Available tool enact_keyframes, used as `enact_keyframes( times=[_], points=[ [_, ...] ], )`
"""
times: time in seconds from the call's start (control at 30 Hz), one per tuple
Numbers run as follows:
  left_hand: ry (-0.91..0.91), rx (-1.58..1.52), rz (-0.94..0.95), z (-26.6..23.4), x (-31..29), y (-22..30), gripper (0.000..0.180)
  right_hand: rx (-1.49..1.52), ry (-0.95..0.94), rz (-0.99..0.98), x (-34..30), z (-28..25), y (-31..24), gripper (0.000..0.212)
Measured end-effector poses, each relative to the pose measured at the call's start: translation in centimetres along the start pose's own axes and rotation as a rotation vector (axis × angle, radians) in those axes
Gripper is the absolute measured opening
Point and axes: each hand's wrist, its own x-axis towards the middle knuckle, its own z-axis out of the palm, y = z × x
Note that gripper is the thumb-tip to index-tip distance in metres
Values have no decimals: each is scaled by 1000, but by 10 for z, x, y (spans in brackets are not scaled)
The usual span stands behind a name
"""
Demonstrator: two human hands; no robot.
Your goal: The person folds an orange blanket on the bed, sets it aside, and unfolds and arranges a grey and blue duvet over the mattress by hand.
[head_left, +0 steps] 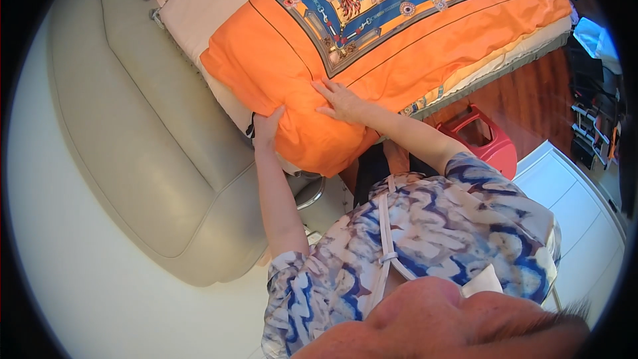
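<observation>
The left hand [267,126] reaches up from a bare arm that is stretched almost straight, and its fingers curl around the near corner of the big orange cloth bed cover [279,66] — it is holding that soft, bulging corner from the side. The right hand [340,101] lies flat on top of the same cover, fingers spread wide and pointing toward the bed, palm down; it presses on the cloth and grips nothing. The right arm bends at the elbow and comes in from a short sleeve of a blue and white patterned shirt [438,226]. The orange cover lies across the bed, with its near corner hanging over the edge between the two hands. Farther up it has a wide middle part with a blue and yellow border of chains and tassels [372,0]. A pale pink sheet [199,0] shows at the left side of the cover. Beside the bed on the left is a big, smooth, grey padded headboard [153,146] — curved and cushioned. Down on the brown wooden floor [531,100], just beside the bed, sits a red plastic stool [482,134].
</observation>
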Motion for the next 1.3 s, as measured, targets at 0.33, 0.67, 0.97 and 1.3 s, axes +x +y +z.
enact_keyframes(
  times=[0.33,0.67,0.97,1.3],
  points=[
    [166,65,203,41,3,-2,44,405,-15,61,21,24,17,72],
    [37,189,145,208,32,103,51,1529,-17,257,1,-110,43,64],
    [-346,410,306,406,89,63,56,1869,79,434,-63,-191,230,57],
    [243,823,465,312,-6,-43,64,2003,536,655,-157,-210,296,54]
  ],
)
